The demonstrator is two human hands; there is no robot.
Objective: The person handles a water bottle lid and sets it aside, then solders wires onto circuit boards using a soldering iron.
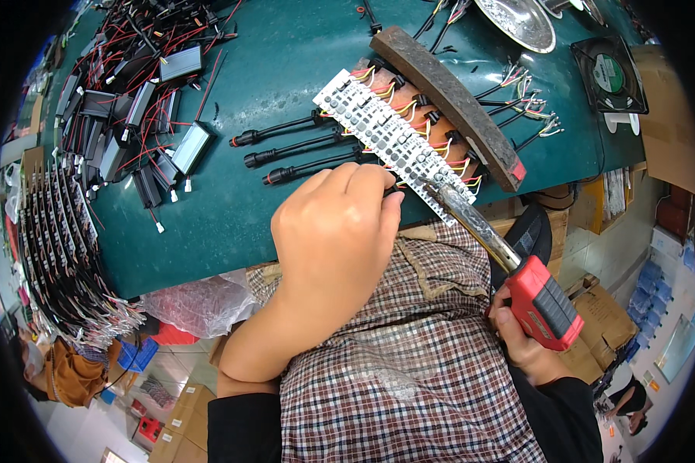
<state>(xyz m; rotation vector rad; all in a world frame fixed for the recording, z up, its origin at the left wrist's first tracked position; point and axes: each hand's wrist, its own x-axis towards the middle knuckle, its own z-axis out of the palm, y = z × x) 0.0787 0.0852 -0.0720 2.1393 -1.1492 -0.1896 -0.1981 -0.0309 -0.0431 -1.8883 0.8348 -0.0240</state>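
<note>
A white strip of joined circuit boards [398, 135] lies slanted on the green table, with small components along it. Red, yellow and white wires run from its far side. My left hand [336, 224] is closed at the near edge of the strip, its fingertips curled under; what they pinch is hidden. My right hand [517, 336] grips a red and black soldering gun [547, 305], whose long metal barrel points up-left. The barrel's tip meets the near right end of the strip. Black cables with round connectors [289, 139] stick out to the left of the strip.
A heavy dark metal bar [452, 104] lies along the wires behind the strip. Stripped cable ends [529, 100] fan out beyond it. Black modules with red leads [131, 116] are heaped at the left. A small fan [608, 76] and a metal dish [521, 23] stand at the far right.
</note>
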